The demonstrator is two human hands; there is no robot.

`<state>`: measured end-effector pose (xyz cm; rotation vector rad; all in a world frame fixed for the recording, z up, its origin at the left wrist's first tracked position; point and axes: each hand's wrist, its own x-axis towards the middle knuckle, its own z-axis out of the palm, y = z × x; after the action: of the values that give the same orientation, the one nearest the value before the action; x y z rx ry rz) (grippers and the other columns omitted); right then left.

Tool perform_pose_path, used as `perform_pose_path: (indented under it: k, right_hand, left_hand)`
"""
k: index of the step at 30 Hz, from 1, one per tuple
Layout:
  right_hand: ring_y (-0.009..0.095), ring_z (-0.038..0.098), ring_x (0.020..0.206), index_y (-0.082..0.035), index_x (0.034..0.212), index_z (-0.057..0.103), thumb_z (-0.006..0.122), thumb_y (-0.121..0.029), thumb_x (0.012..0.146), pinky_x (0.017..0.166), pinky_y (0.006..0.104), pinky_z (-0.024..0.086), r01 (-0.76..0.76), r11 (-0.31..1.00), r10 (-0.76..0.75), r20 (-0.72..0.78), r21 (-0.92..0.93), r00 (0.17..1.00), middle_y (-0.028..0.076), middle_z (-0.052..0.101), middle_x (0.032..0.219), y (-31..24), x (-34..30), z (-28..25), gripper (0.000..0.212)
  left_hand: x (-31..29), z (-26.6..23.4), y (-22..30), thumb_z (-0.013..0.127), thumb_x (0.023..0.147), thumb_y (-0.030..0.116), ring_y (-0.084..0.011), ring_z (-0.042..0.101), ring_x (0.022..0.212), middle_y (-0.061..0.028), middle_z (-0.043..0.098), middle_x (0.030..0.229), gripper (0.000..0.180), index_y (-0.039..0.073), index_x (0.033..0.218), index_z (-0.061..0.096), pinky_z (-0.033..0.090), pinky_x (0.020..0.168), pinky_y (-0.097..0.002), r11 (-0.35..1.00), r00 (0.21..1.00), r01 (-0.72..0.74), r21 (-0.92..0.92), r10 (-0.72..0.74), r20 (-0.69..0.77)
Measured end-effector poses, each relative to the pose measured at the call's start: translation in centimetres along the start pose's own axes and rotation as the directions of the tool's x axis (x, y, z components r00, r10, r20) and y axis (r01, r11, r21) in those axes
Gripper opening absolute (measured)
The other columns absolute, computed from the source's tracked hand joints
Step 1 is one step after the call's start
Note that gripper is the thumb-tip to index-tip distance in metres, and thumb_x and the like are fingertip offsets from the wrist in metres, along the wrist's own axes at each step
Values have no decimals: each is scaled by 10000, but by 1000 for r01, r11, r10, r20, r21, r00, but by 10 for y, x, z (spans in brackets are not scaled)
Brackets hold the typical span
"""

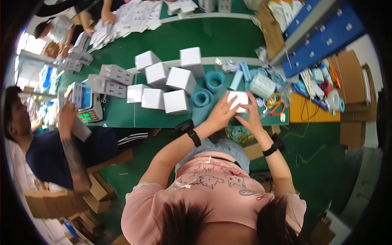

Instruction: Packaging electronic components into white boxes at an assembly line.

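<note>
A small white box [238, 97] is at the front edge of the green table, between my two hands. My left hand [221, 113] has its fingers against the box's left and near sides. On the right side of the same box rest the fingers and thumb of my right hand [252, 117]. Just left of my left hand are rolls of blue tape [201, 97], one upright ring [214, 80] behind the other. Several closed white boxes [179, 79] stand in loose rows further left.
Right of my hands lie a clear-wrapped roll [262, 85], scissors with red handles [278, 108] and loose plastic. A blue rack [326, 38] rises at the far right. On the left a co-worker [61, 143] sits by a scale [90, 110]. White paper pieces [130, 18] cover the far table.
</note>
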<state>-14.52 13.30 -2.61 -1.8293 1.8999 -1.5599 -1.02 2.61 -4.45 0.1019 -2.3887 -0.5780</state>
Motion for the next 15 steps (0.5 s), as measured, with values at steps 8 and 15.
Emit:
perform_pose_path:
  k: [8, 15]
  right_hand:
    - [340, 465, 1121, -46, 1202, 498, 806, -141, 542, 923, 407, 397, -178, 980, 127, 395, 94, 910, 165, 414, 1277, -74, 45, -11, 734]
    - [291, 491, 1103, -32, 1195, 509, 741, -182, 667, 918, 378, 405, -20, 914, -270, 645, 405, 715, 140, 488, 1211, -161, 140, 40, 596]
  left_hand:
    - [-29, -75, 48, 744, 655, 143, -396, 310, 1252, -246, 277, 1361, 790, 27, 1322, 336, 329, 997, -399, 850, 884, 358, -386, -442, -154]
    - [-89, -222, 72, 801, 545, 185, -303, 473, 1002, -168, 464, 1073, 745, 9, 1150, 404, 379, 922, -373, 684, 655, 677, -271, -728, -202]
